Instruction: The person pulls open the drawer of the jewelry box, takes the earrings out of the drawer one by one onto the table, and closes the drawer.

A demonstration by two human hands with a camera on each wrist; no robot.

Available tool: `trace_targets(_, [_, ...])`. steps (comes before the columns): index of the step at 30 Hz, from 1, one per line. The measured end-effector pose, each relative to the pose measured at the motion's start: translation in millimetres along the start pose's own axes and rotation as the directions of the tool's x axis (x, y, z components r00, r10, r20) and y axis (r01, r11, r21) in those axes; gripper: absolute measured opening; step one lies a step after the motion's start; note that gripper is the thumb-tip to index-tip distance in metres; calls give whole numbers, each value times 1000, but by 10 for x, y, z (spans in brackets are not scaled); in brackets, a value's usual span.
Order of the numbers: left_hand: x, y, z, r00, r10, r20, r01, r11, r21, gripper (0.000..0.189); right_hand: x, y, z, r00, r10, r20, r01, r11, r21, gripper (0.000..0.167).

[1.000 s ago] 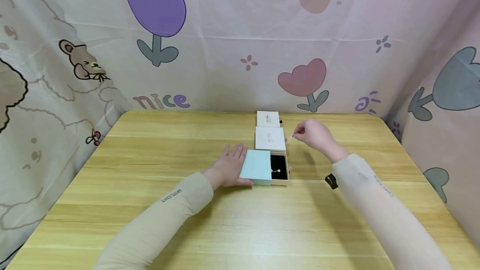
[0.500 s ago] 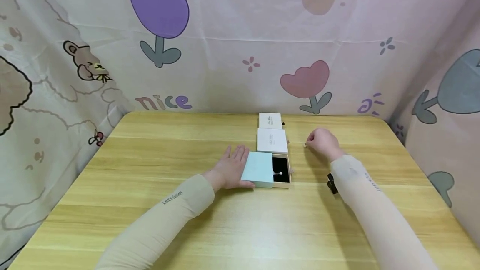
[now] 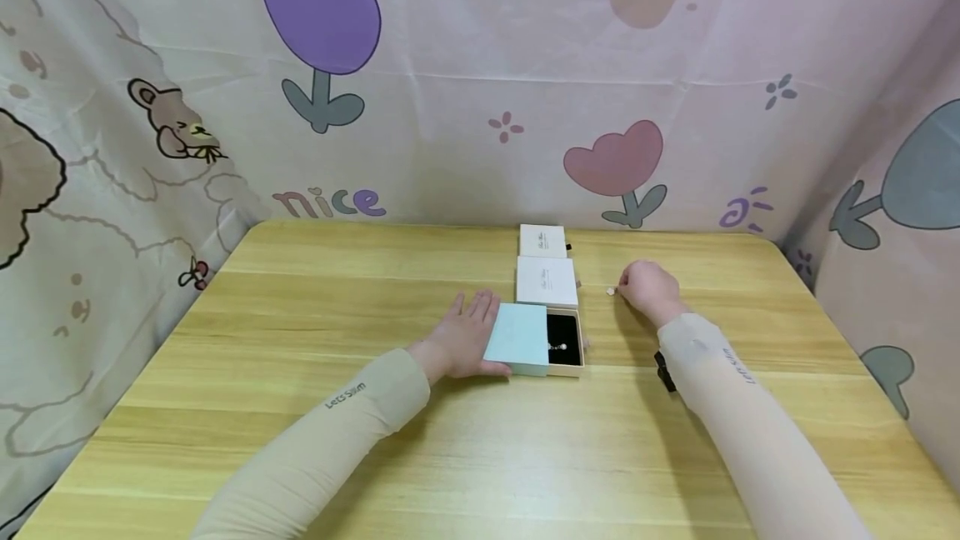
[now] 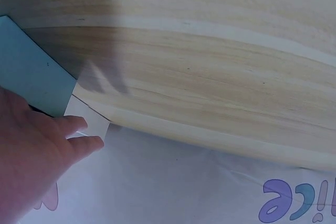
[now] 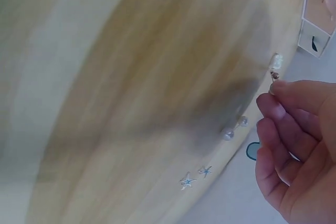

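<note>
My left hand (image 3: 465,338) lies with straight fingers against the left end of a pale blue drawer box (image 3: 517,340). Its drawer is pulled partly out to the right, and a pearl earring (image 3: 562,347) lies on the black lining inside. To the right of the boxes, my right hand (image 3: 651,288) is low over the table. Between thumb and forefinger it pinches an earring (image 5: 276,62) with a whitish end, just at the table surface. Beside it in the right wrist view lie pearl earrings (image 5: 227,133) and star-shaped earrings (image 5: 187,181).
Two white boxes, a larger one (image 3: 547,282) and a smaller one (image 3: 543,241), stand in line behind the blue box. A black object (image 3: 664,372) shows by the right cuff. A printed cloth (image 3: 450,157) hangs behind the wooden table (image 3: 337,290).
My right hand has moved right and down from beside the larger white box to the table, carrying the earring. My left hand and the boxes stay as they were.
</note>
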State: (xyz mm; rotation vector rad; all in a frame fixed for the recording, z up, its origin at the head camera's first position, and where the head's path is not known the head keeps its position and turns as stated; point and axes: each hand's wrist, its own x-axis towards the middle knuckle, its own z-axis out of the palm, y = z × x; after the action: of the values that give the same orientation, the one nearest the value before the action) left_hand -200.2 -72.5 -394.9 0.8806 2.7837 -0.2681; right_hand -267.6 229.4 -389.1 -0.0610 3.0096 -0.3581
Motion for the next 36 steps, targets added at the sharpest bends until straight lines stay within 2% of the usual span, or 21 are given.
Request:
trace_targets(8, [2,13,-1,1000,4,5,-4,1000,9,109,-8,39,29,1000,-1,19,2,999,-48,19])
trace_targets(13, [1,17,5,1000,2,6,-2,1000,-2,109,-29,46,-2,1000,-12,-16,12,1000,-25,20])
trace_targets(17, [3,11,20,1000,2,3,-2,1000,4,110,-94,-11,-104,996,-59,-66,60,998,3,25])
trace_targets(20, [7,6,24,1000,4,0,-4,1000,11,110,-192,-129,-205,987,-133,-96,133,991,-2,26])
trace_targets(25, [6,-9,21,1000,1,1,-1,1000,17,110,-398,-376,-215,949,-290,-126,287,957,-43,20])
trace_targets(29, [1,-13,7,1000,0,1,0,1000,6,109,-542,-557,-119,918,-388,-87,384,921,-57,16])
trace_targets(32, [-4,-7,-4,1000,4,-2,-4,1000,2,109,-636,-654,-38,882,-467,-58,464,883,-68,13])
trace_targets(36, [-7,0,-15,1000,3,1,-3,1000,15,109,-730,-714,76,830,-556,-36,548,825,-137,10])
